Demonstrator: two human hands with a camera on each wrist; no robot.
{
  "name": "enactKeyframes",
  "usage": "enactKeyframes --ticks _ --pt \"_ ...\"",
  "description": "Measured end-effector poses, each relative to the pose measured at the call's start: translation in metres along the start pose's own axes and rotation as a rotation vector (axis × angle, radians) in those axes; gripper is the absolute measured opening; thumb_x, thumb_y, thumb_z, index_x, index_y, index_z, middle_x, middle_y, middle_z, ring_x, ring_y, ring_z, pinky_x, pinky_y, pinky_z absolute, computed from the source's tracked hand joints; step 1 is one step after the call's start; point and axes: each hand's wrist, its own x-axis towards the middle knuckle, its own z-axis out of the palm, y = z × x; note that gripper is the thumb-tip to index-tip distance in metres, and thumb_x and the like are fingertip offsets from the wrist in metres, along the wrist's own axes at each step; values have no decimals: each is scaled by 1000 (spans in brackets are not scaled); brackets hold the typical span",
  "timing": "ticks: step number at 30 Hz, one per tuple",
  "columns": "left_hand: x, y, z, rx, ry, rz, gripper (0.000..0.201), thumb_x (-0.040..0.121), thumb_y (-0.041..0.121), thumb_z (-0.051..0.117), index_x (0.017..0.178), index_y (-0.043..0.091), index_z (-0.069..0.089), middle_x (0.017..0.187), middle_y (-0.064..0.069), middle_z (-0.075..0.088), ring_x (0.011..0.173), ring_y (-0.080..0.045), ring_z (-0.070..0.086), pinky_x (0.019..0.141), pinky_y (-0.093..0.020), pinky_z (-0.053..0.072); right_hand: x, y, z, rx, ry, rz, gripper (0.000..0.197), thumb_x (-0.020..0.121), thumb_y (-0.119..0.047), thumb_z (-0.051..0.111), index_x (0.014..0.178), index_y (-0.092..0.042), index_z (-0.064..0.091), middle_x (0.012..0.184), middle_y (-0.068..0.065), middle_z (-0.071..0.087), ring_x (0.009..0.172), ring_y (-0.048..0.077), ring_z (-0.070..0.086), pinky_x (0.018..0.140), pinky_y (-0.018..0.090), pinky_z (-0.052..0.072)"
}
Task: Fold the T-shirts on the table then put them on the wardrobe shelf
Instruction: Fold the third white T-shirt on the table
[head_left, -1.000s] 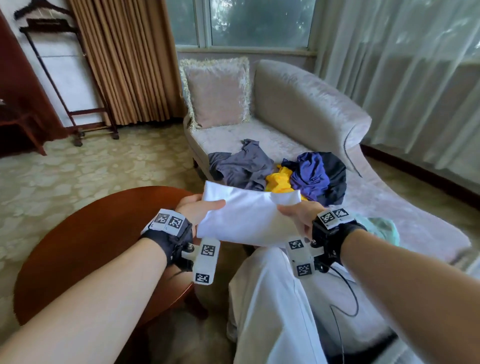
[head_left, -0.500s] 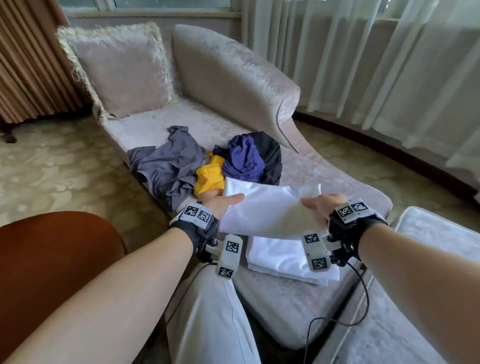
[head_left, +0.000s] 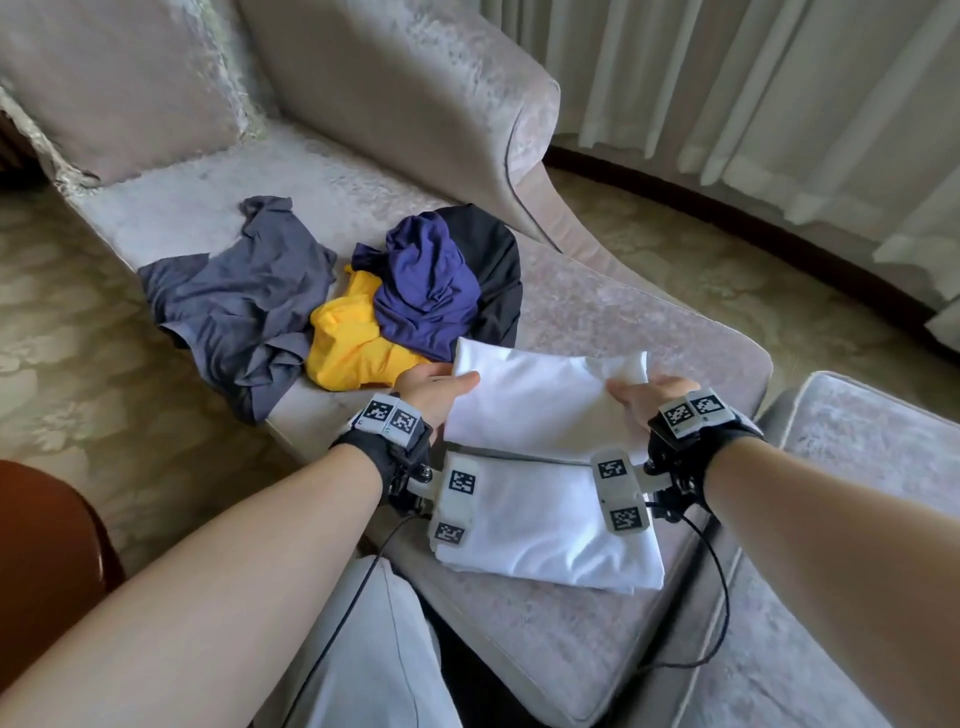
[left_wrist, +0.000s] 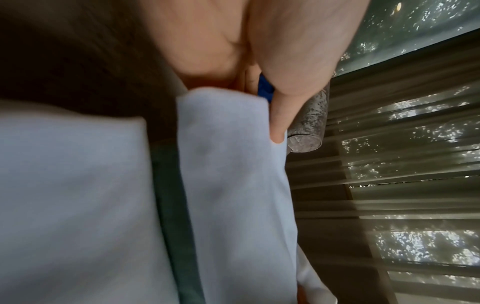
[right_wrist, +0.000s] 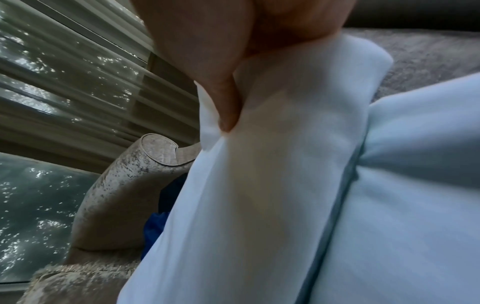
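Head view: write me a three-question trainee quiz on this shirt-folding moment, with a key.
1. True or false: both hands grip the folded white shirt.
2. Which garment lies on top of the yellow shirt? A) purple shirt B) grey shirt
3. What lies on the chaise directly under the held shirt?

Key: 1 true: left hand, right hand. 2 A. 3 another folded white shirt.

Left hand (left_wrist: 259, 41) at 12 o'clock, thumb (left_wrist: 280, 115) pinching folded white T-shirt (left_wrist: 233, 185) running towards 6 o'clock. Chaise armrest (left_wrist: 309, 123) just beside thumb; sheer curtain (left_wrist: 389, 185) at 3 o'clock.
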Motion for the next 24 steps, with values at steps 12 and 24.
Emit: enactKeyframes --ticks 12,24 --pt "10 -2 0 446 125 339 58 56 40 93 95 20 54 93 1 54 82 -14 53 74 -26 46 -5 -14 30 -381 331 -284 43 62 -41 72 98 -29 52 105 -5 40 113 21 37 101 43 26" --pt "-2 -19 9 917 -166 256 29 65 42 88 70 24 65 69 13 60 72 -9 52 72 -20 40 -14 -4 71 -733 -69 -197 28 80 -41 66 97 -20 58 89 3 64 86 25 64 83 35 54"
